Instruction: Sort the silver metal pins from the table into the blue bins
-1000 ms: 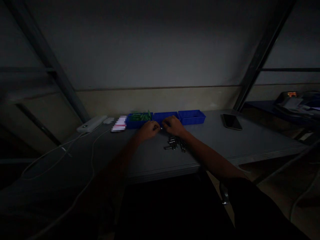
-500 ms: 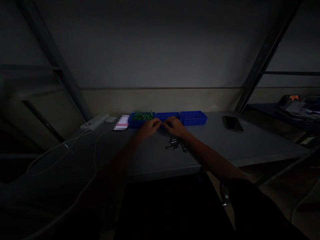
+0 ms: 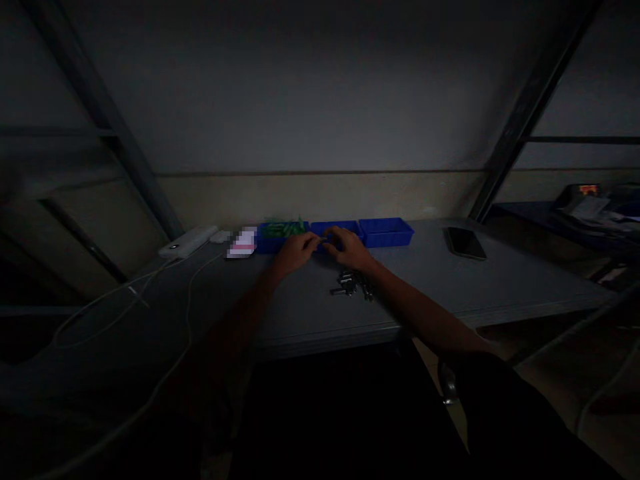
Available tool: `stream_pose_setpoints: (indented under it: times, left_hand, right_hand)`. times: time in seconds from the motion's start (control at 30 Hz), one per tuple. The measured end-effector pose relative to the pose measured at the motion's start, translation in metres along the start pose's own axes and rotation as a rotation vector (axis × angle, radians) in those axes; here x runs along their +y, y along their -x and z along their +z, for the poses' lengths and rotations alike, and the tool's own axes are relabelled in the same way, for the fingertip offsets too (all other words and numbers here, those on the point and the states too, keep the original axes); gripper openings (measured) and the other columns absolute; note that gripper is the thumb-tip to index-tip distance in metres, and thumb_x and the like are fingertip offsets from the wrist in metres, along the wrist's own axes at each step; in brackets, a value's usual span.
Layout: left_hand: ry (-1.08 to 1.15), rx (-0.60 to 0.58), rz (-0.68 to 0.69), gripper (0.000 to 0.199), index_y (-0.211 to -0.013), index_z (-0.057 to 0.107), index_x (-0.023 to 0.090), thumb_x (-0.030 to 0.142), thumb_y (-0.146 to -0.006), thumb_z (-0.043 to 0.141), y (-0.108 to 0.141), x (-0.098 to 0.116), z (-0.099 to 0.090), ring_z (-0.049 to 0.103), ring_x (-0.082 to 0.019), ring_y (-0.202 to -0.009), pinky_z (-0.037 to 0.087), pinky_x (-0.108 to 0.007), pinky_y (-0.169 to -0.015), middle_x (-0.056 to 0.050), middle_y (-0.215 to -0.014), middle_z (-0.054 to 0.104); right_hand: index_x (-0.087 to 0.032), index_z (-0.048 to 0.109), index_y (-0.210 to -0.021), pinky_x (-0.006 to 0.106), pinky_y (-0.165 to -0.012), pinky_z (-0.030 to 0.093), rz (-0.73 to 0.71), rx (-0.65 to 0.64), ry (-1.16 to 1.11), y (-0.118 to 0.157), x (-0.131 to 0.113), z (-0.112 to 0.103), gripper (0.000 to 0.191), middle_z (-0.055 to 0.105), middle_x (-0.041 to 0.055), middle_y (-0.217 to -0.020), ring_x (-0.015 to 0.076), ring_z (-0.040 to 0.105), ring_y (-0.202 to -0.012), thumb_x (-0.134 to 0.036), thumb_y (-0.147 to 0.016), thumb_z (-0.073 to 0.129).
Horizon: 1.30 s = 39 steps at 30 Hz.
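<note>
My left hand [image 3: 297, 251] is closed in a pinch at the front of the middle blue bin [image 3: 353, 227]. Facing it, my right hand [image 3: 349, 248] has its thumb and forefinger bent toward the same spot. Something small and dark sits between the fingertips, too dim to name. Just below my right hand lies a loose pile of shiny metal pieces that look like bolts [image 3: 349, 283]. Behind my left hand, the left blue bin [image 3: 267, 245] holds many thin green pieces [image 3: 284, 229].
A third blue bin [image 3: 387, 237] stands at the right of the row. A dark phone [image 3: 465, 243] lies farther right on the grey table [image 3: 425, 287]. On the left are a phone with a blurred screen [image 3: 242, 244], a white device [image 3: 189, 242] and trailing cables [image 3: 189, 313].
The fingers of my right hand have lifted and parted a little from my left fingertips, showing a small dark thing between them. The view has shifted slightly; the bolt pile looks much the same.
</note>
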<state>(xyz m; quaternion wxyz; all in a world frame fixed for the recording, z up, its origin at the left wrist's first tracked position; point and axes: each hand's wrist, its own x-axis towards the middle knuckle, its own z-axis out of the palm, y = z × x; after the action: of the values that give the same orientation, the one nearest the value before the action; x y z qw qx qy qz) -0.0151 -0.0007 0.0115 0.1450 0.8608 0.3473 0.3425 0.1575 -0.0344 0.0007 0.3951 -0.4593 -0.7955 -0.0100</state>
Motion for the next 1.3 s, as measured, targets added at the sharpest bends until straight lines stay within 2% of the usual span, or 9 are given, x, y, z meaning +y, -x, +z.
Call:
stream_pose_setpoints:
  times: [0.13,0.33,0.5,0.73,0.83,0.97,1.1,1.17,1.3]
  left_hand:
    - [-0.001,-0.003,-0.012,0.036,-0.068,0.055,0.016,0.037,-0.087,0.032,0.000,-0.001,0.003,0.058,-0.016,-0.065,0.044,-0.028,-0.067,-0.003,-0.067,0.062]
    - [0.051,0.051,0.043,0.026,-0.099,0.055,0.017,0.035,-0.082,0.049,0.000,-0.007,0.007,0.059,-0.015,-0.069,0.046,-0.026,-0.066,-0.001,-0.073,0.062]
    - [0.028,0.083,0.085,0.020,-0.093,0.056,0.017,0.032,-0.082,0.049,0.000,-0.006,0.006,0.059,-0.015,-0.071,0.046,-0.028,-0.069,-0.002,-0.075,0.061]
    - [-0.055,0.091,0.068,0.023,-0.082,0.057,0.016,0.030,-0.086,0.040,-0.001,-0.003,0.004,0.059,-0.019,-0.077,0.046,-0.032,-0.074,-0.005,-0.078,0.063]
    - [-0.033,0.086,0.071,0.023,-0.084,0.057,0.016,0.030,-0.087,0.039,-0.001,-0.006,0.005,0.059,-0.018,-0.079,0.046,-0.032,-0.075,-0.005,-0.080,0.063]
    - [0.031,0.120,0.080,0.021,-0.097,0.055,0.017,0.032,-0.083,0.048,0.000,-0.009,0.008,0.059,-0.016,-0.074,0.047,-0.029,-0.071,-0.003,-0.079,0.062]
    - [0.017,0.127,0.102,0.018,-0.093,0.055,0.018,0.030,-0.082,0.049,0.000,-0.009,0.008,0.058,-0.015,-0.071,0.048,-0.029,-0.070,-0.002,-0.076,0.060]
    - [0.022,0.133,0.098,0.017,-0.092,0.055,0.017,0.030,-0.083,0.048,0.000,-0.008,0.008,0.059,-0.016,-0.074,0.048,-0.030,-0.071,-0.003,-0.079,0.061]
    - [0.003,0.150,0.060,0.018,-0.090,0.054,0.017,0.031,-0.085,0.043,0.000,-0.006,0.006,0.060,-0.018,-0.076,0.047,-0.031,-0.071,-0.004,-0.081,0.063]
  right_hand:
    - [-0.016,0.058,-0.095,0.027,-0.076,0.040,-0.026,0.008,0.016,-0.001,0.002,0.004,0.017,0.063,0.0059,-0.087,0.0160,0.055,-0.081,-0.027,-0.088,0.047]
    - [-0.016,0.059,-0.087,0.025,-0.072,0.038,0.047,0.024,0.088,-0.002,0.006,0.008,0.024,0.063,0.0055,-0.081,0.0154,0.055,-0.077,-0.028,-0.092,0.039]
    - [-0.016,0.058,-0.083,0.026,-0.071,0.037,0.057,0.009,0.060,-0.002,0.005,0.009,0.027,0.062,0.0055,-0.078,0.0152,0.054,-0.075,-0.031,-0.092,0.037]
    - [-0.015,0.055,-0.102,0.024,-0.068,0.038,0.047,-0.020,0.009,0.000,0.000,0.008,0.022,0.063,0.0047,-0.084,0.0137,0.055,-0.073,-0.030,-0.086,0.051]
    - [-0.015,0.058,-0.096,0.025,-0.071,0.039,0.040,-0.020,0.039,-0.001,-0.002,0.006,0.018,0.064,0.0062,-0.085,0.0146,0.056,-0.077,-0.027,-0.088,0.047]
    - [-0.014,0.061,-0.088,0.025,-0.070,0.038,0.067,-0.040,0.060,-0.002,-0.005,0.003,0.026,0.065,0.0067,-0.082,0.0146,0.057,-0.076,-0.028,-0.092,0.039]
    - [-0.013,0.062,-0.082,0.025,-0.068,0.037,0.082,-0.046,0.065,-0.002,-0.008,0.001,0.031,0.064,0.0065,-0.079,0.0141,0.056,-0.072,-0.030,-0.092,0.037]
    - [-0.013,0.062,-0.086,0.025,-0.067,0.038,0.082,-0.041,0.050,-0.001,-0.008,0.001,0.030,0.064,0.0060,-0.079,0.0139,0.056,-0.072,-0.032,-0.091,0.039]
    - [-0.014,0.055,-0.108,0.024,-0.065,0.039,0.074,-0.007,-0.019,0.001,-0.006,0.002,0.028,0.063,0.0036,-0.077,0.0134,0.055,-0.068,-0.031,-0.087,0.048]
